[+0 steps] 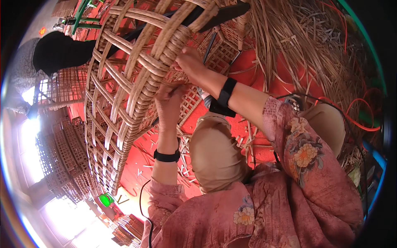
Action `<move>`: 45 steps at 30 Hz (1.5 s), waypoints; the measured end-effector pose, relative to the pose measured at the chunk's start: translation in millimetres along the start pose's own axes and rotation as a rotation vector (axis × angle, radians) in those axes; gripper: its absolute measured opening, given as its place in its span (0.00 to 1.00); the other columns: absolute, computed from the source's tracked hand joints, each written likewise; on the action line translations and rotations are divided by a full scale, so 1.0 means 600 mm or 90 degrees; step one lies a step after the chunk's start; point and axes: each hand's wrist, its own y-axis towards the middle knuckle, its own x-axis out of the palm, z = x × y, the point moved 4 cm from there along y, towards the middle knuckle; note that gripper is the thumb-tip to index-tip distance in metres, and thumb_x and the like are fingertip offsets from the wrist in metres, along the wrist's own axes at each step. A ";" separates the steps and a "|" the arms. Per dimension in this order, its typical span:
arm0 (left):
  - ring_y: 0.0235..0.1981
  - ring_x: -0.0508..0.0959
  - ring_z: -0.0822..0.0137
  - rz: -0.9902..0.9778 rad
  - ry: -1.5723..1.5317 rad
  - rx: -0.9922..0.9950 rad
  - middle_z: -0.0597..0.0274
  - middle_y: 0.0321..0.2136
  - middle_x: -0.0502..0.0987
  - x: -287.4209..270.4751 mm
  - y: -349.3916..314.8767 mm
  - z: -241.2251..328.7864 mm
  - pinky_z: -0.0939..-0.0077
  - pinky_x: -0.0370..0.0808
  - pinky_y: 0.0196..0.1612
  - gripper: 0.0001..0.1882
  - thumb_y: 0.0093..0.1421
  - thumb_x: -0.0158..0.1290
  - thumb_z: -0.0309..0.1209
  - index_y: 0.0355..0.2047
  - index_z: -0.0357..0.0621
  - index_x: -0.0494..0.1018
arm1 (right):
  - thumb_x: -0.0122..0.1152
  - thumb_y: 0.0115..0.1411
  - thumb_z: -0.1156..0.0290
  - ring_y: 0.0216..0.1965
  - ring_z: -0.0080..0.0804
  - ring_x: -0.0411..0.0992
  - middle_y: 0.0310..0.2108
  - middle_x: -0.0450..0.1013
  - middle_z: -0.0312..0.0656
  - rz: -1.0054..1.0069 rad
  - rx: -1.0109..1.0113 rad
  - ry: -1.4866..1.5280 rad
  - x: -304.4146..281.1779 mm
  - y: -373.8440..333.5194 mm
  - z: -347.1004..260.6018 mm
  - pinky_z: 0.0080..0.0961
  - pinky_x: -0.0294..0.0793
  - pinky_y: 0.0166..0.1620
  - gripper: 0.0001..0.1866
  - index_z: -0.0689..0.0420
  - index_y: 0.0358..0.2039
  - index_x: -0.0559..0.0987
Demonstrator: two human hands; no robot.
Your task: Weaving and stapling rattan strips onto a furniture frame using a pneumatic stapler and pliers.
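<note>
A big rattan frame [124,95] of crossed cane bands arches over the red floor [256,70], tipped toward the person's knees, with a heap of loose strips [314,37] behind it to the right. Smaller woven panels [62,136] are stacked at the left. Both hands meet at the frame's thick woven rim. The right hand [191,63] is curled over the rim, fingers closed on a strand, though which one is hidden. The left hand [168,103] sits just below, fingers bent and pinching cane against the weave. To do this well, I judge the lower hand should brace the weave while the upper draws each strand snug, keeping even tension and close wraps.
</note>
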 end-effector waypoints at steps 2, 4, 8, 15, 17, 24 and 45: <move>0.33 0.80 0.71 -0.006 0.022 0.066 0.60 0.31 0.80 -0.003 0.002 0.024 0.78 0.79 0.40 0.09 0.58 0.53 0.17 0.40 0.31 0.76 | 0.57 0.53 0.76 0.24 0.24 0.69 0.24 0.71 0.40 -0.035 -0.028 0.060 0.006 0.006 -0.008 0.21 0.70 0.28 0.04 0.61 0.25 0.72; 0.35 0.80 0.70 0.128 0.011 0.243 0.58 0.34 0.80 -0.017 0.006 0.055 0.77 0.79 0.42 0.11 0.56 0.52 0.14 0.40 0.31 0.76 | 0.60 0.53 0.73 0.26 0.25 0.71 0.25 0.72 0.40 -0.002 -0.006 0.041 0.008 0.014 -0.009 0.22 0.70 0.28 0.07 0.63 0.28 0.74; 0.36 0.80 0.69 0.217 -0.005 0.335 0.57 0.35 0.80 -0.030 0.039 0.080 0.76 0.78 0.44 0.08 0.58 0.53 0.16 0.38 0.31 0.76 | 0.65 0.50 0.72 0.24 0.24 0.70 0.24 0.71 0.37 -0.009 -0.006 0.105 0.011 0.023 -0.008 0.22 0.68 0.26 0.09 0.62 0.27 0.75; 0.31 0.80 0.70 0.359 0.524 0.429 0.62 0.30 0.81 -0.011 0.081 0.071 0.77 0.76 0.35 0.03 0.55 0.60 0.24 0.30 0.38 0.81 | 0.61 0.53 0.69 0.31 0.27 0.72 0.29 0.74 0.41 -0.117 -0.072 0.080 -0.002 0.032 -0.008 0.29 0.72 0.36 0.10 0.65 0.30 0.78; 0.30 0.80 0.70 0.377 0.540 0.427 0.62 0.29 0.82 -0.011 0.086 0.066 0.76 0.76 0.34 0.03 0.55 0.60 0.25 0.30 0.38 0.81 | 0.60 0.53 0.69 0.32 0.28 0.73 0.29 0.74 0.42 -0.147 -0.048 0.101 -0.001 0.037 -0.009 0.31 0.72 0.38 0.11 0.65 0.30 0.78; 0.24 0.81 0.61 0.440 0.581 0.368 0.52 0.22 0.81 -0.012 0.102 0.070 0.69 0.74 0.30 0.10 0.52 0.62 0.31 0.26 0.34 0.81 | 0.59 0.55 0.71 0.38 0.38 0.72 0.34 0.72 0.41 0.111 -0.529 -0.345 -0.040 -0.094 -0.019 0.34 0.71 0.40 0.08 0.59 0.36 0.77; 0.17 0.77 0.73 0.263 0.331 0.122 0.59 0.17 0.79 -0.014 0.108 0.055 0.77 0.71 0.24 0.12 0.57 0.57 0.34 0.28 0.35 0.81 | 0.59 0.54 0.73 0.34 0.35 0.74 0.34 0.74 0.42 -0.023 -0.213 -0.133 -0.031 -0.021 0.085 0.32 0.73 0.39 0.14 0.58 0.42 0.77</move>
